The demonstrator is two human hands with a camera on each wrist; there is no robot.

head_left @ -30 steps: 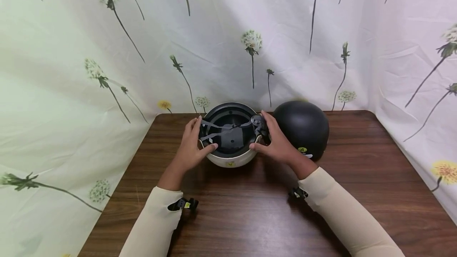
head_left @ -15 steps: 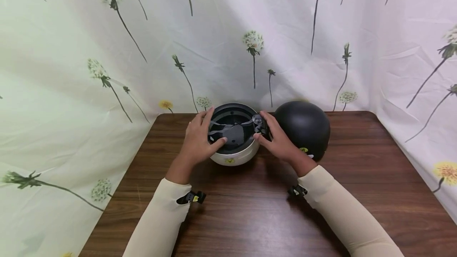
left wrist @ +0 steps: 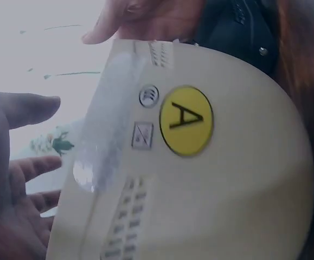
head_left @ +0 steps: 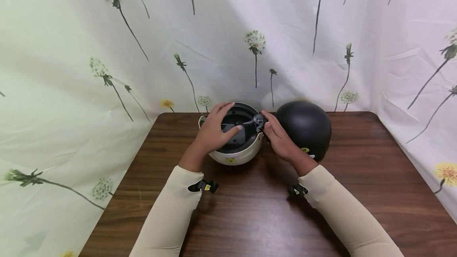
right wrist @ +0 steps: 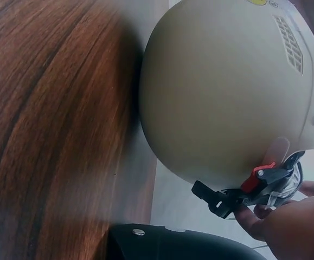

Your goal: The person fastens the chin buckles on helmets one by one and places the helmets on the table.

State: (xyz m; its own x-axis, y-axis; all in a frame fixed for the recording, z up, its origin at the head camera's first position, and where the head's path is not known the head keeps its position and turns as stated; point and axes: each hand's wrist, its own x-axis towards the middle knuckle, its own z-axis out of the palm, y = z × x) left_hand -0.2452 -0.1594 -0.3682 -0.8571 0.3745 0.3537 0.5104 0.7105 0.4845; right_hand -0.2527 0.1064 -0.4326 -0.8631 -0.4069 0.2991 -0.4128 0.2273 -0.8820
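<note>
A cream helmet (head_left: 239,157) lies upside down on the table, its black padded inside facing up and grey straps running across. My left hand (head_left: 213,130) reaches over the opening from the left, fingers spread and holding nothing. At the right rim my right hand (head_left: 280,140) pinches the bundled chin strap (head_left: 259,120). A black buckle (right wrist: 268,177) with a red tab hangs there outside the shell in the right wrist view. The left wrist view shows a yellow sticker (left wrist: 186,120) with a letter A on the shell.
Close to the right of the cream helmet, a black helmet (head_left: 303,126) rests dome up on the brown wooden table (head_left: 242,217). Behind the table hangs a white cloth (head_left: 221,43) printed with dandelions.
My left hand has left the left rim and moved right, over the helmet's opening. My right thumb has shifted from the near rim to the strap bundle.
</note>
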